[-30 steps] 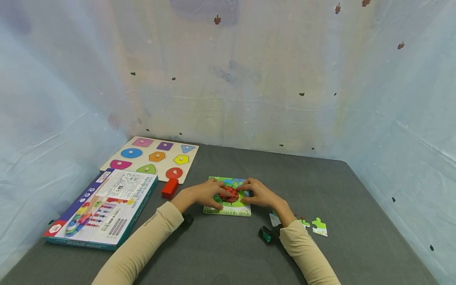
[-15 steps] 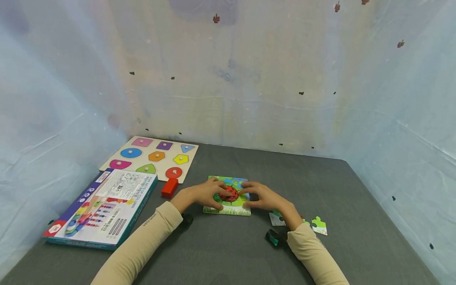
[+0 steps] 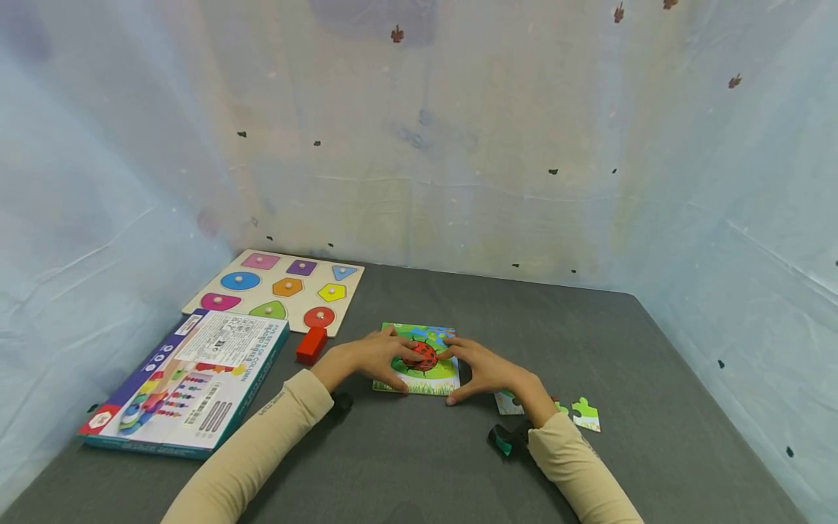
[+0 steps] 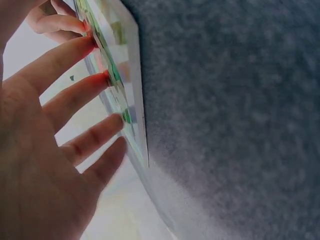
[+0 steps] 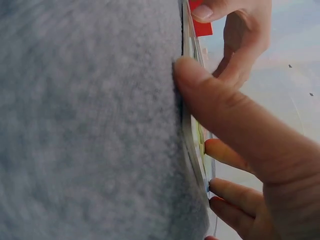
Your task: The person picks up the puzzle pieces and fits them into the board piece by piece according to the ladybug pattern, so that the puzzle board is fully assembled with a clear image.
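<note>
Loosely spread, left hand and right hand touched the ladybug puzzle lying flat between them.
Left fingers hid some of its picture (right forearm partly covered loose pieces). Grass lay along the thumb side; near-square, its long axis was unclear; a red, black-spotted bug sat on green.

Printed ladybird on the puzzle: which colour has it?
The printed ladybird is red with black spots, clearest in the head view.
</note>
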{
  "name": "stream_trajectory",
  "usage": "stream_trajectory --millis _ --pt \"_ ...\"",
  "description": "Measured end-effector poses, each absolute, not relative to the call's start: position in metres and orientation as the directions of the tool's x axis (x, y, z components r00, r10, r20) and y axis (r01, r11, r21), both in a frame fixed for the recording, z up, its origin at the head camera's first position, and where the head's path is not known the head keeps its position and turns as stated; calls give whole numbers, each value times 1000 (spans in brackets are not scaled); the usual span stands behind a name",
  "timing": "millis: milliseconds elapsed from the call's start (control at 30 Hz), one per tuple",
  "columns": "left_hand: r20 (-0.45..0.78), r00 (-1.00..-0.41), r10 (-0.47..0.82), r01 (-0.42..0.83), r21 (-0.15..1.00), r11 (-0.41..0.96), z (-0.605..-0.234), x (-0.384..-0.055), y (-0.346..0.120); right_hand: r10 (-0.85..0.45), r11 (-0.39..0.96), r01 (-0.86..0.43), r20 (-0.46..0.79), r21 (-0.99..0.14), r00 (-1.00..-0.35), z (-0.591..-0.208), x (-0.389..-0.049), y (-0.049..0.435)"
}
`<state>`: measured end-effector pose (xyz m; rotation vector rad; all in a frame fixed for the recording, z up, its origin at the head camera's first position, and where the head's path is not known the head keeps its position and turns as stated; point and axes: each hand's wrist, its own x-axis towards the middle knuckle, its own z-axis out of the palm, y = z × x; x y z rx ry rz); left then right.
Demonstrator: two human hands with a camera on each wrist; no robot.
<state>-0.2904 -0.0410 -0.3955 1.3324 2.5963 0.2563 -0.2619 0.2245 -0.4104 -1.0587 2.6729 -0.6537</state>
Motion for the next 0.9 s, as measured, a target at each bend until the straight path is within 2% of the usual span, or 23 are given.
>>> stream_trajectory --millis 233,367,467,633,900 --pt "-125 -563 817 764 299 572 -392 -290 -48 -695 639 -612 -9 -466 -719 -411 -260 223" --pt "-116 -604 788 712 365 600 -391 -291 -54 -694 637 -615 3 -464 -720 -409 -260 223" --pt "-101 -612 785 702 389 597 -391 -292 -58 -693 641 -616 0 -459 -721 -407 -259 222" --pt "-70 -598 799 733 356 580 -390 -292 -65 -696 638 -609 -14 -471 -718 -404 -258 222" --pt "-166 -607 778 677 405 614 -394 -296 -79 -698 633 -594 -34 -497 -715 -403 -259 222"
